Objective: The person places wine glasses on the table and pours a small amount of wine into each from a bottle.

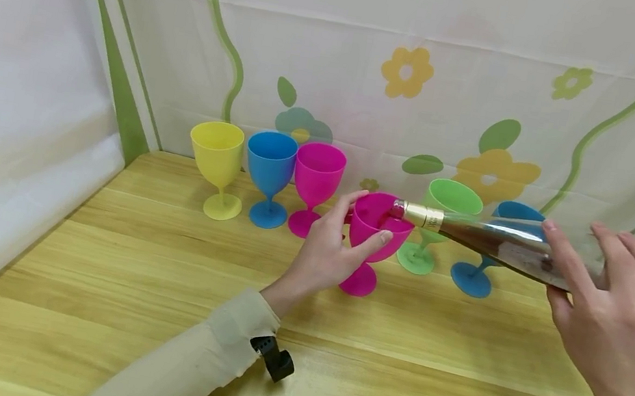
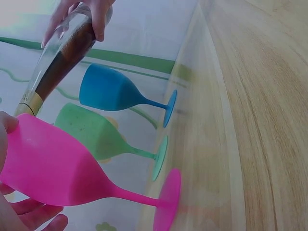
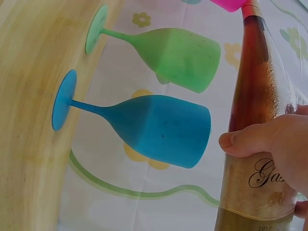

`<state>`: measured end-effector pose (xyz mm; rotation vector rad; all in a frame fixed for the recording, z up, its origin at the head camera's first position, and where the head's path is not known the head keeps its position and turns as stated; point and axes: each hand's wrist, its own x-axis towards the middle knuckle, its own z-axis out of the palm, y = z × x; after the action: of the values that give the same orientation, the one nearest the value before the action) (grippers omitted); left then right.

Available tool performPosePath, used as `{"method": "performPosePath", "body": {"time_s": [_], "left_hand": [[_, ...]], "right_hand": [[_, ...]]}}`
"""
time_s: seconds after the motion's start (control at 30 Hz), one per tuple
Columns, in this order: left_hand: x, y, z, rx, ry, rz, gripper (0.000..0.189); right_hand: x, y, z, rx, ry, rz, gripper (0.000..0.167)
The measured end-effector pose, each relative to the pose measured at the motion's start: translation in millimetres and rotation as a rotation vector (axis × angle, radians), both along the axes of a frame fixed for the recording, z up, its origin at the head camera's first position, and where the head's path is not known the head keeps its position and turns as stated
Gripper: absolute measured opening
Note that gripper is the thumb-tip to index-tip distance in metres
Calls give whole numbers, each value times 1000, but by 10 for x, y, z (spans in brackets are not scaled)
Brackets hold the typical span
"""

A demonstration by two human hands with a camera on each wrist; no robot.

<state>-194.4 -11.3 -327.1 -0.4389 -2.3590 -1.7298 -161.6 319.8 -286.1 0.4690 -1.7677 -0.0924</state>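
While left hand [image 1: 334, 249] grips pink cup [image 2: 74, 168] by bowl, right hand [image 1: 634, 324] clasps bottle [image 1: 491, 243], tipped nearly level, neck at cup's opening. Pink cup roughly upright, between other pink cup [image 1: 318, 177] and green cup [image 3: 178, 57].

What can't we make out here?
Right wrist: label lettering after "Gas", behind the right hand.
Head: liquid level in the held pink cup, blocked by its near wall and the bottle.
Head: contents of the rightmost blue cup, behind the bottle.
Left wrist: much of left hand, cut by left edge.
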Motion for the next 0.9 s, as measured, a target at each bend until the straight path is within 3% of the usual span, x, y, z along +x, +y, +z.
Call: {"method": "performPosePath", "body": {"time_s": [0.27, 0.9], "left_hand": [[0, 13, 2, -3, 1, -4, 77], [-9, 3, 4, -2, 9, 2, 78]], "right_hand": [[38, 39, 16, 8, -42, 1, 68], [18, 18, 12, -11, -34, 17, 67]]}}
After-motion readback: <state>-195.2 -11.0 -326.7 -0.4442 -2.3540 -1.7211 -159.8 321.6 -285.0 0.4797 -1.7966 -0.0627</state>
